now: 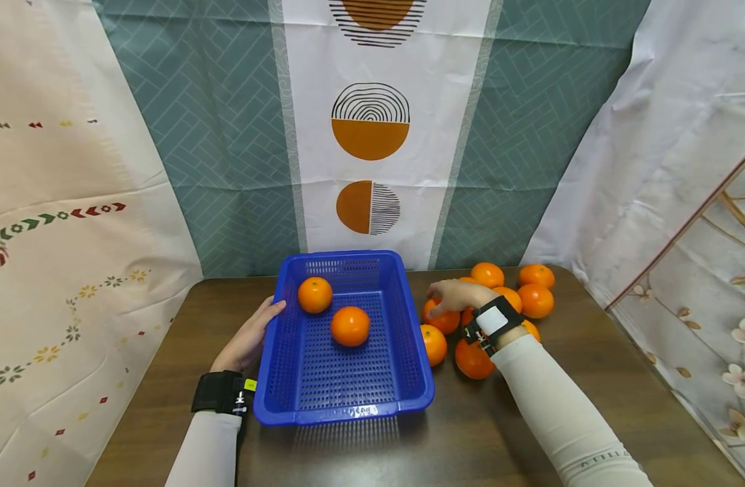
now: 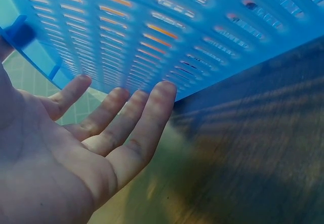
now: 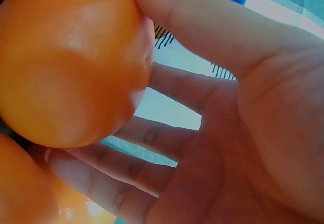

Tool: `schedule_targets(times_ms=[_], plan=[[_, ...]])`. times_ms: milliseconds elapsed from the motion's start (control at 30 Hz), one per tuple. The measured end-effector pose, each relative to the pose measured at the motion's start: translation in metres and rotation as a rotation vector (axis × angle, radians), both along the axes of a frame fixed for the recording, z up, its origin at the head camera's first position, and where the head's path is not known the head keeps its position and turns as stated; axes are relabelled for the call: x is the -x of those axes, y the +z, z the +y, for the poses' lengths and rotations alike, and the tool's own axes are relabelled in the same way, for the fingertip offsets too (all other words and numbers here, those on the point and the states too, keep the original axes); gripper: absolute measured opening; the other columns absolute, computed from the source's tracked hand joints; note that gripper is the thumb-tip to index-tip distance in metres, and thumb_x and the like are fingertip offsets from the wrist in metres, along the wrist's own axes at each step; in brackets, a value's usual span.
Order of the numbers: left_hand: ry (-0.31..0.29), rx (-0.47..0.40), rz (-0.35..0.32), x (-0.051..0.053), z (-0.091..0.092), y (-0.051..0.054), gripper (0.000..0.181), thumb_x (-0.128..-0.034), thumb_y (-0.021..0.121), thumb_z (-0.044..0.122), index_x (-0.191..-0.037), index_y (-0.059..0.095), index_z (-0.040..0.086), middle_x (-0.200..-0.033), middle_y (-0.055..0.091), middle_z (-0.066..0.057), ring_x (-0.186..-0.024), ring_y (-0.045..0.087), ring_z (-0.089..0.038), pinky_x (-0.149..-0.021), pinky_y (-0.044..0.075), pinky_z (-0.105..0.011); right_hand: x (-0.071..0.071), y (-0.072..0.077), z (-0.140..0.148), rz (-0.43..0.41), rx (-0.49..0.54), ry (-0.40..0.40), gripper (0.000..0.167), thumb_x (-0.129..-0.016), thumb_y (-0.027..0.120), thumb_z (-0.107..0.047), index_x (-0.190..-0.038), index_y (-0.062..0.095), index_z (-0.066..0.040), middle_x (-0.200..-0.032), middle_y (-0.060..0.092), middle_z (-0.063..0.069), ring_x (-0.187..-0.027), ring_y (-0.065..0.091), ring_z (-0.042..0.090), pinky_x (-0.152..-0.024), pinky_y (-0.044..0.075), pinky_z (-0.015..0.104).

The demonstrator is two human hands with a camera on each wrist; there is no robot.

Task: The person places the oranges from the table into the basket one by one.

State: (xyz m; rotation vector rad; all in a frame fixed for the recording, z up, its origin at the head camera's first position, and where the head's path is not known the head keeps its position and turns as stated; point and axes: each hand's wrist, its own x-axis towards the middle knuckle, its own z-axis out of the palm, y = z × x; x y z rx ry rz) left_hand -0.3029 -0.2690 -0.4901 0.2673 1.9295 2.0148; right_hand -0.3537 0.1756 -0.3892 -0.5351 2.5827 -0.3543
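In the head view, a blue plastic basket stands on the table with two oranges, one by its left wall and one nearer the middle. My left hand rests against the basket's outer left side. The left wrist view shows its loosely extended fingers at the slotted wall. To the right of the basket, my right hand holds an orange among a pile of others, thumb on one side and fingers on the other. Its fingertips are partly hidden behind the fruit.
Several loose oranges lie around the right hand, including one against the basket's right wall, one under the wrist and one farther right. The wooden table ends at a patterned cloth behind the basket.
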Motion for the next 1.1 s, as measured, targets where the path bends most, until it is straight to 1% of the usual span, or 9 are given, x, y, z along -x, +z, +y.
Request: schedule_targets(times_ms=[200,300,433,533,700,800,867,933,1100], plan=[[0.003,0.010,-0.005,0.000,-0.001,0.001,0.063,-0.1131,0.038,0.046,-0.161,0.015,0.012,-0.145,0.047,-0.031,-0.111,0.067,-0.029,-0.089,0.059,-0.040,-0.002,-0.003,0.000,-0.033,0.029,-0.028,0.059,-0.099,0.072,-0.038,-0.144,0.056,-0.003,-0.141,0.060,0.018,-0.126,0.055,0.036,-0.108,0.044,0.056],[0.001,0.010,-0.003,0.000,-0.001,0.001,0.063,-0.1131,0.038,0.046,-0.161,0.014,0.012,-0.144,0.048,-0.031,-0.111,0.068,-0.029,-0.089,0.059,-0.040,-0.011,-0.003,0.002,-0.083,0.127,-0.088,0.052,-0.099,0.071,-0.036,-0.141,0.059,-0.008,-0.130,0.066,0.012,-0.119,0.058,0.033,-0.104,0.047,0.054],[-0.009,-0.017,-0.012,0.001,-0.001,-0.001,0.062,-0.1131,0.039,0.045,-0.161,0.014,0.014,-0.145,0.048,-0.031,-0.111,0.067,-0.029,-0.089,0.059,-0.041,-0.024,-0.004,0.004,-0.200,0.319,-0.189,0.034,-0.097,0.071,-0.031,-0.125,0.067,-0.011,-0.110,0.069,0.006,-0.106,0.060,0.029,-0.097,0.047,0.054],[-0.015,-0.040,-0.023,0.001,-0.001,-0.002,0.062,-0.1131,0.039,0.045,-0.161,0.014,0.015,-0.147,0.045,-0.032,-0.112,0.067,-0.030,-0.089,0.059,-0.042,-0.028,-0.003,0.004,-0.223,0.376,-0.183,0.029,-0.096,0.072,-0.028,-0.118,0.067,-0.009,-0.107,0.068,0.009,-0.103,0.060,0.030,-0.095,0.045,0.056],[-0.008,-0.048,-0.039,0.001,0.000,-0.002,0.062,-0.1128,0.040,0.045,-0.161,0.013,0.018,-0.148,0.043,-0.033,-0.111,0.068,-0.030,-0.089,0.060,-0.042,-0.028,0.002,0.005,-0.118,0.349,-0.124,0.033,-0.098,0.069,-0.026,-0.124,0.065,-0.007,-0.111,0.066,0.010,-0.105,0.058,0.030,-0.094,0.046,0.052],[-0.007,-0.053,-0.037,0.001,0.000,-0.002,0.061,-0.1131,0.040,0.045,-0.161,0.013,0.017,-0.149,0.043,-0.033,-0.110,0.068,-0.029,-0.089,0.059,-0.042,-0.032,0.007,0.007,-0.112,0.425,-0.142,0.031,-0.097,0.069,-0.025,-0.117,0.064,-0.002,-0.103,0.061,0.014,-0.097,0.056,0.033,-0.081,0.047,0.045],[-0.006,-0.053,-0.027,0.001,-0.001,-0.002,0.061,-0.1133,0.039,0.044,-0.161,0.013,0.017,-0.147,0.044,-0.032,-0.110,0.068,-0.028,-0.089,0.059,-0.041,-0.033,0.011,0.008,-0.155,0.516,-0.154,0.031,-0.096,0.069,-0.020,-0.110,0.059,0.006,-0.098,0.054,0.023,-0.089,0.052,0.040,-0.070,0.043,0.042],[-0.002,-0.047,-0.019,0.001,-0.001,-0.002,0.061,-0.1134,0.039,0.044,-0.161,0.014,0.015,-0.145,0.046,-0.031,-0.108,0.068,-0.027,-0.088,0.060,-0.041,-0.031,0.013,0.009,-0.153,0.553,-0.153,0.031,-0.094,0.069,-0.017,-0.107,0.056,0.008,-0.097,0.050,0.027,-0.086,0.050,0.043,-0.066,0.040,0.041],[-0.005,-0.046,-0.027,0.001,0.000,-0.001,0.061,-0.1136,0.039,0.043,-0.162,0.013,0.015,-0.143,0.049,-0.030,-0.107,0.069,-0.026,-0.088,0.060,-0.041,-0.008,0.013,0.008,0.126,0.313,-0.005,0.040,-0.094,0.073,-0.022,-0.128,0.061,-0.003,-0.118,0.056,0.023,-0.105,0.054,0.036,-0.087,0.049,0.045]])
